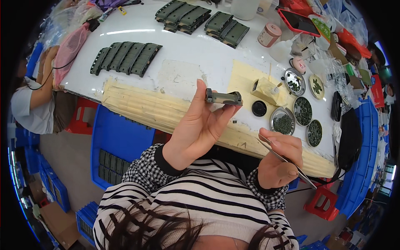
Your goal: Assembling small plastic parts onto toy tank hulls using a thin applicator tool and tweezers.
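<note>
My left hand (pixel 187 131) is raised over the table's near edge. Between its thumb and fingers it grips a short camouflage-patterned part (pixel 224 98) with dark toothed ends. Lower and to the right, my right hand (pixel 283 156) is closed around metal tweezers (pixel 307 179), whose tips point up and left, apart from the part. Just beyond that hand, small dark green pieces (pixel 282 124) fill a round metal dish. Similar pieces (pixel 303 111) lie in neighbouring round dishes. A black round lid (pixel 258 108) sits beside a wrapped yellowish block (pixel 266 92) with a stick standing in it.
Rows of similar green parts (pixel 127 59) lie at left and at the back (pixel 182 16). Padding (pixel 141 102) covers the near table edge. A pink tin (pixel 269 34) and a red-cased phone (pixel 298 22) are at far right. A blue tray (pixel 100 141) is below; another person (pixel 31 100) sits left.
</note>
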Action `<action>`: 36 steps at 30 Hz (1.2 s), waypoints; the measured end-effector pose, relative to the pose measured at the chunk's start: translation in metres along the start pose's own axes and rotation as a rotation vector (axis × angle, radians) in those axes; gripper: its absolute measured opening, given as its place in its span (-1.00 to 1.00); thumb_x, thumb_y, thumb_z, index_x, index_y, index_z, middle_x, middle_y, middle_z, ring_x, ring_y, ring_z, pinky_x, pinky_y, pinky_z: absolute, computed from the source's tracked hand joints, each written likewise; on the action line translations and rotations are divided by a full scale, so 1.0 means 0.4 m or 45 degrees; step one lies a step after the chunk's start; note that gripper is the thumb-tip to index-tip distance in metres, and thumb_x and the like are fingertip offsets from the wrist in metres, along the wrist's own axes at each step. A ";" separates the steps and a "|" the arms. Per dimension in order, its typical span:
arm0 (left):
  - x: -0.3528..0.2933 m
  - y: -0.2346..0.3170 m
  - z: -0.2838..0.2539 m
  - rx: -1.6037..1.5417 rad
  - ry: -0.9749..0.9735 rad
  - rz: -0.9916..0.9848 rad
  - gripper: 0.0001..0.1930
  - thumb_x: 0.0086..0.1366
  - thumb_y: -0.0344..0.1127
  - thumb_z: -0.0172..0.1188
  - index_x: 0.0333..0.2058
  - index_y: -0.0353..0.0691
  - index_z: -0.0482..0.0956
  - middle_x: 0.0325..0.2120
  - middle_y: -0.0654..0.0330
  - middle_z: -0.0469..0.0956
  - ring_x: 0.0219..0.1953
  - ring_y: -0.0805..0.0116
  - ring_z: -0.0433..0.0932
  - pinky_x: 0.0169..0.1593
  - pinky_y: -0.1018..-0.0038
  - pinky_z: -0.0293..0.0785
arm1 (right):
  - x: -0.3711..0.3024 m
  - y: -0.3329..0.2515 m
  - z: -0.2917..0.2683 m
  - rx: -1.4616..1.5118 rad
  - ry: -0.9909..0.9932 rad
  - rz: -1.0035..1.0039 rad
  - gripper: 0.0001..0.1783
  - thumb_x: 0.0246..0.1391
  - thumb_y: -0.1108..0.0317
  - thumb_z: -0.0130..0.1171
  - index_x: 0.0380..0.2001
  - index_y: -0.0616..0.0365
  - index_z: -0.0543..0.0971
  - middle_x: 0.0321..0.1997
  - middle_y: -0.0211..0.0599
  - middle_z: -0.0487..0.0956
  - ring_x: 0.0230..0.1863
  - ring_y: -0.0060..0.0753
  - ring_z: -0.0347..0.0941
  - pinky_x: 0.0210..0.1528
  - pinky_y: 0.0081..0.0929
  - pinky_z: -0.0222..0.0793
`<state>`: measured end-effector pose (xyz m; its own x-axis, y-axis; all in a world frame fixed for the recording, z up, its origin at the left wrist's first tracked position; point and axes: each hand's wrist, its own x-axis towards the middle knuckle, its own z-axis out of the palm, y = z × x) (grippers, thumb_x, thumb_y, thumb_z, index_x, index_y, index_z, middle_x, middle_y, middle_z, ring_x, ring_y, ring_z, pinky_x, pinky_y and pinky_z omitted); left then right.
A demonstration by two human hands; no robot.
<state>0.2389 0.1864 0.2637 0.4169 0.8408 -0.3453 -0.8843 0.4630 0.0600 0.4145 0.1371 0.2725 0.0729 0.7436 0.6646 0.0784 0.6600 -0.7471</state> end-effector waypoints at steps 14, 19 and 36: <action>0.012 -0.001 0.023 -0.113 0.003 -0.094 -0.43 0.24 0.05 0.16 -0.08 -0.42 0.34 -0.13 0.06 0.37 0.03 0.26 0.44 0.01 0.62 0.59 | 0.016 -0.020 -0.016 -0.210 -0.333 -0.102 -0.65 0.18 0.20 0.14 -0.09 0.24 0.53 -0.15 -0.10 0.50 -0.04 -0.04 0.54 -0.02 -0.31 0.49; 0.011 -0.001 0.023 -0.111 -0.006 -0.091 -0.43 0.25 0.04 0.16 -0.07 -0.41 0.34 -0.12 0.06 0.37 0.03 0.26 0.44 0.01 0.63 0.59 | 0.019 -0.022 -0.014 -0.212 -0.358 -0.121 -0.63 0.14 0.21 0.19 -0.09 0.25 0.54 -0.14 -0.10 0.49 -0.03 -0.02 0.53 -0.01 -0.31 0.48; -0.032 -0.033 0.044 0.458 -0.052 0.220 -0.46 0.36 0.11 -0.02 0.04 -0.27 0.33 -0.08 0.15 0.49 -0.01 0.39 0.49 0.11 0.49 0.47 | 0.078 -0.043 -0.021 -0.525 -0.449 -0.273 -0.59 -0.20 0.51 0.38 -0.16 0.18 0.63 -0.12 -0.21 0.53 -0.02 -0.13 0.54 -0.02 -0.42 0.53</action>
<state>0.2491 0.1744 0.2838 0.2830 0.9219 -0.2647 -0.8152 0.3766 0.4401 0.4236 0.1481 0.3060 -0.3175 0.6349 0.7043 0.4404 0.7565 -0.4835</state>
